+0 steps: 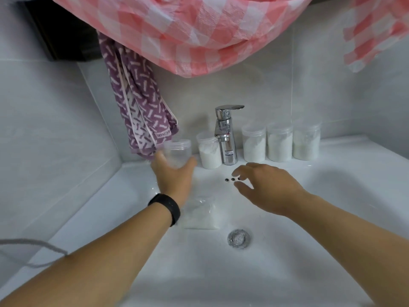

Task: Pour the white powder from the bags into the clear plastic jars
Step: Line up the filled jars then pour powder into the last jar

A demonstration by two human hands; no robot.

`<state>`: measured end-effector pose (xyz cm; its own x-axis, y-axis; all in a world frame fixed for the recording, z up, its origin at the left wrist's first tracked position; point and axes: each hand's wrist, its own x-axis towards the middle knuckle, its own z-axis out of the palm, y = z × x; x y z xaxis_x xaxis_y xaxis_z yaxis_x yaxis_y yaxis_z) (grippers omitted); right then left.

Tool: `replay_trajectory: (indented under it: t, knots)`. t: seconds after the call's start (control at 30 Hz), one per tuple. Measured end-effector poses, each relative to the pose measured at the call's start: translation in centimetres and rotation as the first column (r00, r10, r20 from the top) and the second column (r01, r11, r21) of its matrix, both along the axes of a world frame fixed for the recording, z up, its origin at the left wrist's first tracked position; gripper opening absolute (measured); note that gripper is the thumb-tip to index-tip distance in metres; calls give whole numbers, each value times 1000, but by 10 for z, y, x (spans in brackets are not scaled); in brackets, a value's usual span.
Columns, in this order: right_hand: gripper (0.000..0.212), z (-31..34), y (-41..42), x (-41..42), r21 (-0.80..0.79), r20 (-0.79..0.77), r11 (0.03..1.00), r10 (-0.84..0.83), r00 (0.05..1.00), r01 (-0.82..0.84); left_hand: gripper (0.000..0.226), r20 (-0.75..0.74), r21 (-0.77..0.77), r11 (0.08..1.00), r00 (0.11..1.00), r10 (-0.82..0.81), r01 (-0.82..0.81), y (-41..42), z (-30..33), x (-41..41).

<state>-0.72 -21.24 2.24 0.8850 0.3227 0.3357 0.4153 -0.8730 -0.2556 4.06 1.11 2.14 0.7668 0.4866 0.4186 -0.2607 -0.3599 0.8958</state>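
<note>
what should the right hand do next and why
Probably lower the right hand to the powder bag lying in the basin and pick it up. The left hand grips the empty jar, the right hand is open and holds nothing, and the four other jars hold powder.

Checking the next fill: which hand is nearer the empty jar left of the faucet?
Left. The left hand grips the empty jar at its base; the right hand hovers over the sink, off to its right.

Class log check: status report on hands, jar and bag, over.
Left hand grips empty jar. Right hand open over basin. Powder bag lies in basin, unpoured. Filled jars behind, not obstructing.
</note>
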Motion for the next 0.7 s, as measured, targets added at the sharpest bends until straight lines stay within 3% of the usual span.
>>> replay_trajectory:
  t: [0.1, 0.17, 0.23, 0.27, 0.37, 0.47, 0.53, 0.7]
  knots:
    - [32, -1, -2, 1, 317, -26, 942, -102, 994, 105, 55, -168, 31, 952, 940, -296, 305, -24, -10, -28]
    - [41, 2, -2, 0, 468, -84, 872, -121, 989, 146, 59, -384, 193, 786, 782, -490, 588, -26, -17, -41]
    - [57, 2, 1, -2, 439, -190, 881, -100, 977, 176, 69, -532, 323, 572, 645, -548, 753, -27, -23, -47]
    - [65, 0, 5, -3, 380, -253, 907, -87, 964, 182, 72, -547, 354, 532, 632, -550, 769, -28, -23, -48]
    - [70, -7, 8, 3, 275, -365, 934, -119, 923, 229, 62, -452, 361, 558, 664, -596, 747, -35, -23, -46]
    - [51, -5, 3, 5, 465, -366, 821, -164, 916, 332, 68, -353, 368, 640, 738, -575, 674, -37, -23, -42]
    - [50, -5, 2, 4, 557, -430, 732, -151, 890, 393, 71, -282, 325, 683, 756, -590, 654, -38, -24, -41]
    - [59, -3, 0, 4, 622, -548, 606, -116, 828, 496, 71, -295, 290, 638, 701, -649, 713, -38, -23, -45]
